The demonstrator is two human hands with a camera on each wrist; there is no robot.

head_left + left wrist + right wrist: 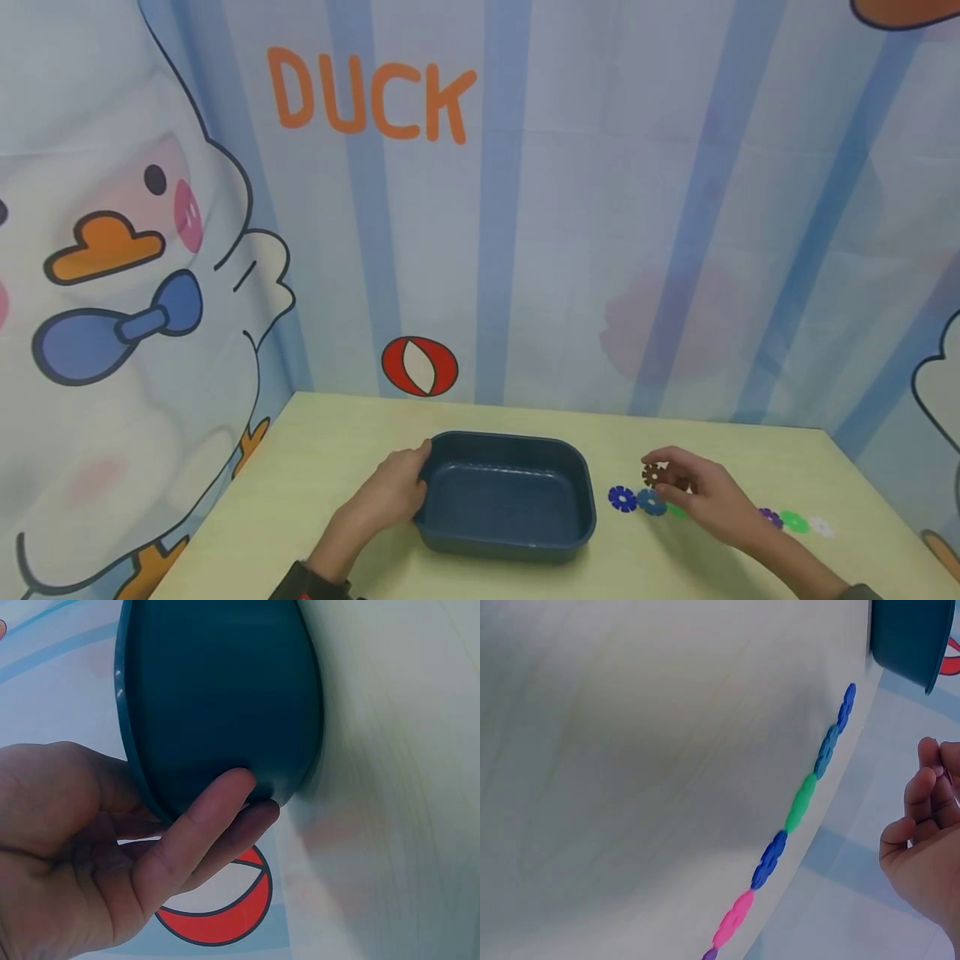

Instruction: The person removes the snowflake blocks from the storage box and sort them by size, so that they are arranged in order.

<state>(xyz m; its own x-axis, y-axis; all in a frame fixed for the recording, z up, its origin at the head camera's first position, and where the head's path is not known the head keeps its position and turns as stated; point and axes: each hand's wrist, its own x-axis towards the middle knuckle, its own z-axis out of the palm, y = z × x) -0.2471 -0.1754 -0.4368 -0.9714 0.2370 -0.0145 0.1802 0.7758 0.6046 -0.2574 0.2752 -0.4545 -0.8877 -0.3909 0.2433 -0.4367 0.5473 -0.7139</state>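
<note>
My left hand [390, 487] grips the left end of a dark blue-green plastic basin [502, 504]; in the left wrist view its fingers [199, 825] lie along the outer wall. To the right, my right hand [708, 496] pinches a brown notched disc [650, 477], a snowflake building piece, above a row of similar discs. That row has a dark blue disc [613, 501], a lighter blue disc [652, 505] and a green disc [677, 511] at its left end. In the right wrist view a pink disc [733, 919] also shows, hidden behind my hand in the head view.
Farther right lie a purple disc [772, 519], a light green disc [795, 522] and a white disc [822, 527]. All rest on a pale yellow table [337, 417]. A printed curtain [562, 208] with a duck and stripes hangs right behind the table.
</note>
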